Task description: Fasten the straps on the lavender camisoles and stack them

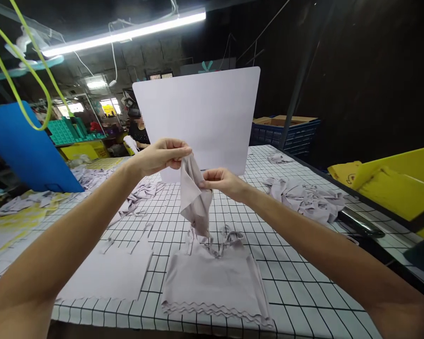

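Note:
A light grey-lilac camisole (195, 195) hangs bunched in the air between my hands. My left hand (164, 154) pinches its upper edge, and my right hand (224, 182) grips it lower on the right side. Directly below, a stack of similar camisoles (215, 282) with wavy hems lies near the table's front edge, straps pointing away from me. Left of the stack, another camisole (109, 273) is spread flat, partly behind my left forearm. The lower tip of the held garment comes down close to the stack's straps; whether they touch I cannot tell.
The table (289, 273) wears a white cloth with black grid lines. Loose garments (304, 197) are heaped at the right, beside a dark shiny object (362, 222). A white panel (198, 117) stands ahead, a blue panel (28, 146) at left. Beyond, a person (139, 132) holds pale cloth.

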A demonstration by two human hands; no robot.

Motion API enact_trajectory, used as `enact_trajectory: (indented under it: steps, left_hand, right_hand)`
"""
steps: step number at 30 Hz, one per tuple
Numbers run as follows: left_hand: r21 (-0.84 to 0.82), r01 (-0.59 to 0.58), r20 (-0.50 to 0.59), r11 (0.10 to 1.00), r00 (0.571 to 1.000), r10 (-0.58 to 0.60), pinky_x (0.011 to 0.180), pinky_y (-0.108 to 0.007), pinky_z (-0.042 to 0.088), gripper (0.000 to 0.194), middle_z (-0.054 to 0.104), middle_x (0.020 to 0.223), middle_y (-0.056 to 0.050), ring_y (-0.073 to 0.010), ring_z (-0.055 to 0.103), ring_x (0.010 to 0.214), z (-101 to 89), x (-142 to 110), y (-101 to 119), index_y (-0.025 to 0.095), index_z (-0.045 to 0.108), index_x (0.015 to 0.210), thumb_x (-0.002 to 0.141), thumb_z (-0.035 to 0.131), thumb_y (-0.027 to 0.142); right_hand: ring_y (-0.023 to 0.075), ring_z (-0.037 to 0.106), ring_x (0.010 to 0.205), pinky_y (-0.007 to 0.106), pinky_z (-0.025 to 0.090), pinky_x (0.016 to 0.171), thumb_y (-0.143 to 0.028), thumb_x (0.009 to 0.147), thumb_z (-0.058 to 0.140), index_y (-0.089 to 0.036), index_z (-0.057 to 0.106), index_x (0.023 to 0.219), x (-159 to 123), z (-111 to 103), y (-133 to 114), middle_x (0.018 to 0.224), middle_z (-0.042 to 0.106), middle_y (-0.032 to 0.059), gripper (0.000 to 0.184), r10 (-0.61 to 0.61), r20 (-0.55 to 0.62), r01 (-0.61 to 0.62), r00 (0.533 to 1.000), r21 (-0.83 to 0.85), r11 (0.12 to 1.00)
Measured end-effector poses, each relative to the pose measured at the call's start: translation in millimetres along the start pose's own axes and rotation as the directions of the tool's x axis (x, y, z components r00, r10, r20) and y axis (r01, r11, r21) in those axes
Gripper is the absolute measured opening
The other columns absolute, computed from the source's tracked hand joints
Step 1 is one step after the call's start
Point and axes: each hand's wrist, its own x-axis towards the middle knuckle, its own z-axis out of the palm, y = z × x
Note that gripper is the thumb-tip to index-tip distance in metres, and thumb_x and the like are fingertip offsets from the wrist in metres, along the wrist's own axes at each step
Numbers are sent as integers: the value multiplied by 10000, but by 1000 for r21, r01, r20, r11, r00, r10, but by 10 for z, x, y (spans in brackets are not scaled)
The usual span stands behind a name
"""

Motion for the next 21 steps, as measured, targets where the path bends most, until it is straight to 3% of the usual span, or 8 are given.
enact_trajectory:
  steps: [4,7,9,12,15,17,19,21]
  left_hand:
    - [-189,33,-5,981,999,-35,389,-150,258,280,408,553,61,-10,303,414,-90,-95,-26,132,586,707,834,776,293]
    - [-233,53,-4,971,998,-55,367,-134,255,269,445,531,57,-5,321,379,-105,-141,-73,133,574,715,822,779,272]
    - [-244,40,-10,969,999,-43,366,-128,270,253,451,506,58,-11,342,365,-112,-161,-110,136,574,730,831,764,267]
    - [-252,-34,-69,967,997,17,370,-122,283,243,424,466,74,-14,345,347,-132,-187,-143,148,557,747,848,738,275]
    - [-201,-63,-130,978,991,37,374,-133,285,261,391,445,82,-21,343,341,-149,-215,-142,167,527,732,863,710,299]
    - [-127,-15,-144,992,990,-4,368,-156,272,266,406,457,72,-26,325,339,-163,-246,-143,176,528,729,869,697,328]
    - [-38,43,-147,998,988,-48,365,-177,267,289,446,493,51,-28,313,350,-198,-297,-164,177,545,717,853,708,373]
    - [72,85,-118,994,990,-76,387,-192,325,308,519,553,15,-48,385,399,-271,-367,-211,168,595,718,807,752,418]
  right_hand:
    - [108,524,740,268,425,697,-415,795,797,-186,663,781,-192,-62,60,788,592,-19,265,18,-10,-17,1000,90,996]
    - [90,500,696,235,422,643,-412,833,767,-187,605,775,-309,-118,-93,775,565,-27,283,17,-87,3,996,221,975]
    - [80,493,635,212,397,559,-427,837,763,-191,595,818,-385,-153,-220,744,555,-34,290,44,-86,-25,995,207,978]
    - [90,553,658,202,402,520,-482,831,754,-191,633,961,-518,-175,-304,849,624,-1,341,157,113,-164,981,50,985]
    - [74,504,613,204,375,505,-575,837,706,-161,682,879,-660,-145,-207,777,604,-3,416,312,380,-261,871,-181,948]
    - [63,432,553,213,330,483,-573,834,706,-162,696,762,-748,-122,-103,655,547,-29,417,389,441,-246,809,-346,905]
    - [63,414,536,227,315,480,-509,839,724,-181,731,753,-826,-144,-40,641,562,-31,340,388,418,-187,821,-445,876]
    - [70,438,550,236,332,487,-461,846,727,-208,760,772,-890,-239,-62,690,606,-18,266,300,344,-135,889,-430,893]
